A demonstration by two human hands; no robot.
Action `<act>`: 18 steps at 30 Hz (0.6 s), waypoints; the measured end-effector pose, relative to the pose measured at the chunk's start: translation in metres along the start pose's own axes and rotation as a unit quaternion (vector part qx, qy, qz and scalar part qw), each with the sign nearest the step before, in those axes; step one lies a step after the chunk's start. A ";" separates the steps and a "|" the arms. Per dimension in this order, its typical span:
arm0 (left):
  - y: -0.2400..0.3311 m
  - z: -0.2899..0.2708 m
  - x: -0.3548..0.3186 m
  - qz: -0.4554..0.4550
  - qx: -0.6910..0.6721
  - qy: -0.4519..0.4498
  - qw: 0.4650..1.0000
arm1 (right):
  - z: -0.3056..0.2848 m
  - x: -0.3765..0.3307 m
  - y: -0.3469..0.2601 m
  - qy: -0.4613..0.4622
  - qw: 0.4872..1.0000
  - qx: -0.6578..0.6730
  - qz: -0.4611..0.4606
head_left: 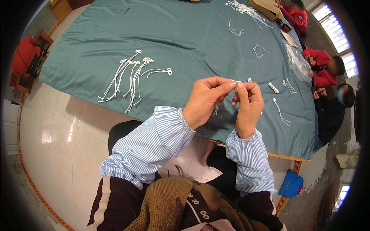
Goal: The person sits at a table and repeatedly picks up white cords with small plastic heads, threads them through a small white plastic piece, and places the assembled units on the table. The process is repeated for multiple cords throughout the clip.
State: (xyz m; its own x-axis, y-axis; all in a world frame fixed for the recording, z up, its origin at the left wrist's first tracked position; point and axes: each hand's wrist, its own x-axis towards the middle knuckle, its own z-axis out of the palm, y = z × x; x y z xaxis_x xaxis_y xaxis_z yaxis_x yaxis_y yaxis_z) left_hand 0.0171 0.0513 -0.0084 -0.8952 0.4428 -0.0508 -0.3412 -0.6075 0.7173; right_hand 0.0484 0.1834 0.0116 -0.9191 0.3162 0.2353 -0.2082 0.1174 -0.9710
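My left hand [206,101] and my right hand [248,106] meet fingertip to fingertip above the near edge of a table covered in teal cloth [185,38]. Both pinch a thin white cord [236,82] between thumb and fingers; a short end hangs below my left hand. To the left on the cloth lies a row of several finished white cords with looped knots [129,77]. A small white roll [273,87] and loose cord pieces [281,111] lie just right of my hands.
More white cords [246,9] and a cardboard box [266,7] sit at the far side. Clear plastic bags [298,63] lie at the right edge, where seated people in red and dark clothes work. A red-draped chair [25,57] stands left; a blue bag [291,184] lies on the tiled floor.
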 end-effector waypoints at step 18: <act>0.002 -0.005 0.002 0.015 0.090 0.036 0.995 | -0.007 0.008 -0.003 -0.045 0.998 -0.047 -0.016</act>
State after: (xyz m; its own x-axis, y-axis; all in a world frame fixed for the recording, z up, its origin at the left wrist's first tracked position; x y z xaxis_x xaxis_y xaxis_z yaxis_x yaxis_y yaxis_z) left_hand 0.0137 0.0475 -0.0108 -0.9249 0.3734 -0.0718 -0.2619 -0.4887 0.8322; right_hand 0.0438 0.1924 0.0172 -0.9395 0.2261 0.2573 -0.2096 0.2146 -0.9539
